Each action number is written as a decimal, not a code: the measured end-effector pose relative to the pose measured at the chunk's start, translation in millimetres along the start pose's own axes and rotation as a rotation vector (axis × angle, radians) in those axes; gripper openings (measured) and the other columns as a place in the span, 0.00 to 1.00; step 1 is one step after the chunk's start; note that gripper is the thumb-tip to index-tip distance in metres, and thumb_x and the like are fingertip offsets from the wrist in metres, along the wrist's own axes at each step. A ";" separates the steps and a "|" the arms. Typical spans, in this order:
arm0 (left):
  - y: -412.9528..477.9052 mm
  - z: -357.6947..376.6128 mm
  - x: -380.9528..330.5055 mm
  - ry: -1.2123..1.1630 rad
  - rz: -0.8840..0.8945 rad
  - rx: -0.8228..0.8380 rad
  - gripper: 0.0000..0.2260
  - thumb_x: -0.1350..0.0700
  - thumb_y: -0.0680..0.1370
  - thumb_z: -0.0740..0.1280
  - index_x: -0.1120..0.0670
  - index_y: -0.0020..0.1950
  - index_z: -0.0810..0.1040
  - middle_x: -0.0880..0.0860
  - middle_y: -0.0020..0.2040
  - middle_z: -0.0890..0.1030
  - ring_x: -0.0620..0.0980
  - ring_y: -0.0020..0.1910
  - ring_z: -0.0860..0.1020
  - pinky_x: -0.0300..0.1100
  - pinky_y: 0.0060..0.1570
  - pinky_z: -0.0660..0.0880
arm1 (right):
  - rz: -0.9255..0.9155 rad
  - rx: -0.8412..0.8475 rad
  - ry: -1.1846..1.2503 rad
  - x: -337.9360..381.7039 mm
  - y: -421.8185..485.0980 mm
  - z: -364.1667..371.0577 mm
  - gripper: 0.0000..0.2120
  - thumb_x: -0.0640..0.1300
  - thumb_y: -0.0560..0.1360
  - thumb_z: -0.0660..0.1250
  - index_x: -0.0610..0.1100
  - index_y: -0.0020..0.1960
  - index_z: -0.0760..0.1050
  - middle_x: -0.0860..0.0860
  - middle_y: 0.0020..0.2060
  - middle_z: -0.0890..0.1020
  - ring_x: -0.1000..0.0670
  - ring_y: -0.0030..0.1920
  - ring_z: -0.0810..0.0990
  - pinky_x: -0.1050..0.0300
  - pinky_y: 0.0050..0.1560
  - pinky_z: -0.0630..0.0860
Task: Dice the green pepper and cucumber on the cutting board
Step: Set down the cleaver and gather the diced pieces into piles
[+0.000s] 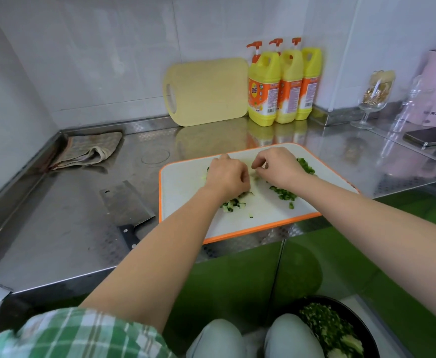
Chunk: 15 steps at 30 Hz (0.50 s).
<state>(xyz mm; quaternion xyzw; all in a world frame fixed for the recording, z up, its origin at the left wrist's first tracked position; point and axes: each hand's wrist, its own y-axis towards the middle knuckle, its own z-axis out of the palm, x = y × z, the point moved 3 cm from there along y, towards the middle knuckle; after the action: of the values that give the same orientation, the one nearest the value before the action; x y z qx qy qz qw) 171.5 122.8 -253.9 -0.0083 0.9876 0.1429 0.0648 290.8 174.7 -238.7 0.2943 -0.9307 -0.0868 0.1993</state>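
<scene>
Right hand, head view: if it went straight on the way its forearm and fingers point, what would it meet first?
Most likely the left hand: the right hand points leftward across the cutting board, with only a narrow gap between them. Depth is uncertain.

Glossy steel counter [77, 228]; smooth, probably plastic board [185, 182]; cloth rag [90, 151].
</scene>
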 end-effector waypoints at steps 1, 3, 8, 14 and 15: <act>-1.3 -2.2 6.1 0.004 -0.018 -0.012 0.04 0.54 0.73 0.65 0.48 0.40 0.78 0.49 0.43 0.82 0.54 0.52 0.72 0.42 0.46 0.64 | -0.004 0.011 0.057 2.2 -2.3 -1.6 0.08 0.38 0.76 0.65 0.45 0.51 0.82 0.50 0.52 0.83 0.48 0.52 0.79 0.53 0.54 0.74; -3.9 -7.2 16.6 -0.044 -0.043 -0.039 0.04 0.53 0.72 0.66 0.49 0.41 0.81 0.49 0.42 0.82 0.55 0.52 0.71 0.43 0.46 0.66 | -0.002 0.071 0.093 7.6 -6.9 -4.9 0.07 0.38 0.76 0.65 0.42 0.49 0.82 0.49 0.50 0.83 0.48 0.51 0.80 0.53 0.52 0.76; -14.7 -22.7 26.0 -0.216 -0.094 -0.155 0.05 0.53 0.74 0.68 0.50 0.45 0.83 0.51 0.47 0.81 0.55 0.54 0.71 0.45 0.50 0.67 | 0.192 0.357 0.131 16.4 -15.2 -1.9 0.09 0.35 0.74 0.63 0.34 0.43 0.82 0.40 0.39 0.85 0.44 0.38 0.84 0.54 0.40 0.82; -34.0 -20.7 45.5 -0.248 -0.169 -0.197 0.08 0.53 0.77 0.66 0.52 0.49 0.84 0.52 0.50 0.83 0.56 0.53 0.73 0.45 0.50 0.68 | 0.344 0.396 0.326 32.6 -12.3 12.0 0.03 0.32 0.72 0.69 0.33 0.46 0.79 0.42 0.42 0.83 0.47 0.41 0.83 0.58 0.43 0.82; -37.0 -19.1 47.9 -0.262 -0.186 -0.203 0.08 0.53 0.77 0.65 0.52 0.50 0.83 0.52 0.50 0.83 0.56 0.54 0.73 0.46 0.52 0.69 | 0.378 0.396 0.379 35.3 -11.3 14.2 0.07 0.32 0.73 0.69 0.31 0.50 0.79 0.41 0.46 0.83 0.46 0.45 0.84 0.55 0.48 0.82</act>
<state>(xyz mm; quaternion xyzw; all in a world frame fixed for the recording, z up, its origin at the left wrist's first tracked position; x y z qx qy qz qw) 123.0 82.0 -252.4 -0.0873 0.9462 0.2350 0.2045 264.2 145.6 -243.4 0.1606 -0.9139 0.1907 0.3204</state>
